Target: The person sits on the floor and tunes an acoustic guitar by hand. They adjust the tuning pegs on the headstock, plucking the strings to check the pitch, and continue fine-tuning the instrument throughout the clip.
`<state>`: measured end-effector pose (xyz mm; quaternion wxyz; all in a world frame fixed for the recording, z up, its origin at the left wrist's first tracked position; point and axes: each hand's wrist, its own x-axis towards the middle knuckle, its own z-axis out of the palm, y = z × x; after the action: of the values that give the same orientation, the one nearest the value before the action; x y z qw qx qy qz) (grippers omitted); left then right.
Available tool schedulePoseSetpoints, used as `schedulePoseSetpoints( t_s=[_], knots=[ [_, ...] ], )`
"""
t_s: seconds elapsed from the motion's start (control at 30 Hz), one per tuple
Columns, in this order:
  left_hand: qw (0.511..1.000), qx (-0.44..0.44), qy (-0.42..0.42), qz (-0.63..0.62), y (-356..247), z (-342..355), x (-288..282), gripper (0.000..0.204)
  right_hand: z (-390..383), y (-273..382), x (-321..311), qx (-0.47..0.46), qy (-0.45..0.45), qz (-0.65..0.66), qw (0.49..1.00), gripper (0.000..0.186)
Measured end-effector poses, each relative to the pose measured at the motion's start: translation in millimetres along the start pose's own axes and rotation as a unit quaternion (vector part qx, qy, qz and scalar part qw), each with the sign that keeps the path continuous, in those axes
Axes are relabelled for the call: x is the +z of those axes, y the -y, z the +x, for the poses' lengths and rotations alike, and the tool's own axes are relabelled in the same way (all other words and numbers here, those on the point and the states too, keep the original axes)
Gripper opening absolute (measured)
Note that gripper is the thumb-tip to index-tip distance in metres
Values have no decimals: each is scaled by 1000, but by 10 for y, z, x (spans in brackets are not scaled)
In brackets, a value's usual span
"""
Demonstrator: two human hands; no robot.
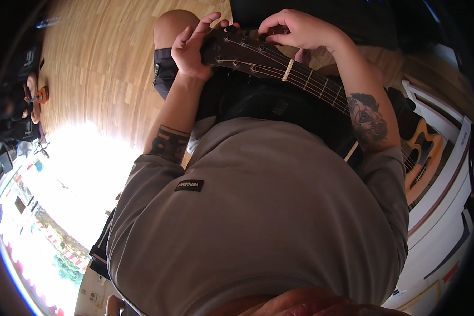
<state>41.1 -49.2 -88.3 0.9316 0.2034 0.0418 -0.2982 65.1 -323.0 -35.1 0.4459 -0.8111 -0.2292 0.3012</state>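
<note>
Floor point(108, 58) lay behind; guitar point(303, 77) slanted before the torso point(263, 200); strings point(313, 88) already crossed the nut point(288, 70) to the posts point(236, 63); right hand point(300, 30) narrowed at a peg point(263, 37), grip unclear; left hand point(190, 51) wide at the headstock point(218, 48); what remained could not be told.

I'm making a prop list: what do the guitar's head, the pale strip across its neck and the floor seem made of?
Guitar head: likely wood, dullish, judging by its flat, dark brown face. Pale strip: perhaps smooth bone or plastic, by its even cream colour. Floor: wood or laminate, probably semi-gloss, given its plank pattern and bright glare.
</note>
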Motion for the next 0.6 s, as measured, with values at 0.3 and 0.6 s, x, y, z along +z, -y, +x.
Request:
schedulePoseSetpoints(
  t_s=[0.3, 0.6],
  knots=[
    [1000, -4, 6, -1, -3, -6, 3, 62, 37, -61, -16, -86, -4, 36, 996, 19],
    [999, 2, -6, 43, 6, 7, -37, 68, 56, -33, -96, 1, -53, -1, 999, 40]
  ],
)
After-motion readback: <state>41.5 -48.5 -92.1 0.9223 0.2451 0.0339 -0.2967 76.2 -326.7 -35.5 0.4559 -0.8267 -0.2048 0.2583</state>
